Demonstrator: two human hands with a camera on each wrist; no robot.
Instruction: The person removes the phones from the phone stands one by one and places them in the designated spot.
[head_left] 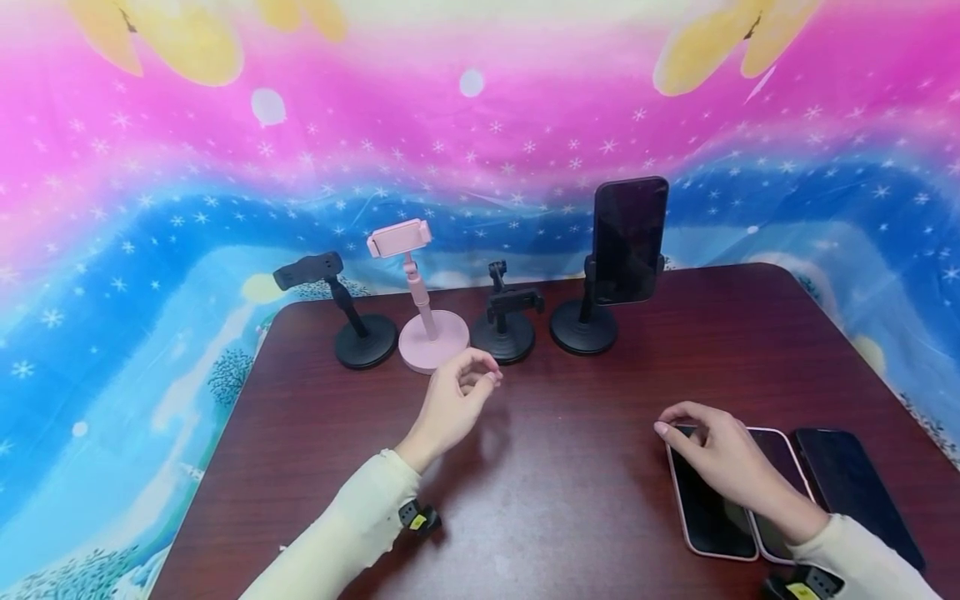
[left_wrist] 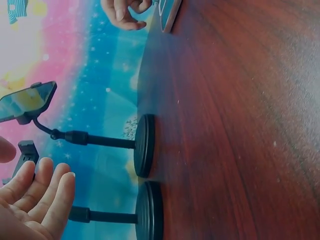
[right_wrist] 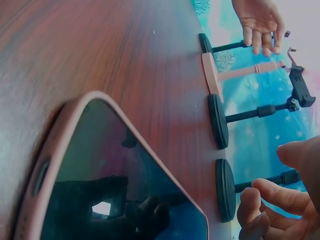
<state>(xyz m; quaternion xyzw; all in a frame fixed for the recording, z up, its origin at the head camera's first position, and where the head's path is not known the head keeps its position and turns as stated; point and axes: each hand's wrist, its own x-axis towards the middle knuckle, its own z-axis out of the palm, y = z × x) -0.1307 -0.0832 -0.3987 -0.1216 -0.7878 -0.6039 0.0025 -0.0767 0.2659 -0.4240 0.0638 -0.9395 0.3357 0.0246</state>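
My left hand (head_left: pixel 453 408) hovers over the table in front of the pink phone stand (head_left: pixel 433 340) and a low black phone stand (head_left: pixel 504 337). Its fingers bend loosely and hold nothing. Over a pink-edged phone (head_left: pixel 712 512) lying face up, my right hand (head_left: pixel 723 458) hangs with loosely bent fingers and nothing in them. Thumb and fingertips stand apart in the right wrist view, above the near phone (right_wrist: pixel 115 165). A second light-edged phone (head_left: pixel 780 454) lies close beside the first, partly hidden by this hand. One dark phone (head_left: pixel 630 242) is upright in the rightmost black stand (head_left: pixel 583 329).
Another black stand (head_left: pixel 365 342) is at the left end of the row, its clamp tilted. A black phone (head_left: pixel 858 492) lies at the table's right. Behind the brown table (head_left: pixel 570 467) hangs a colourful patterned cloth (head_left: pixel 480 125).
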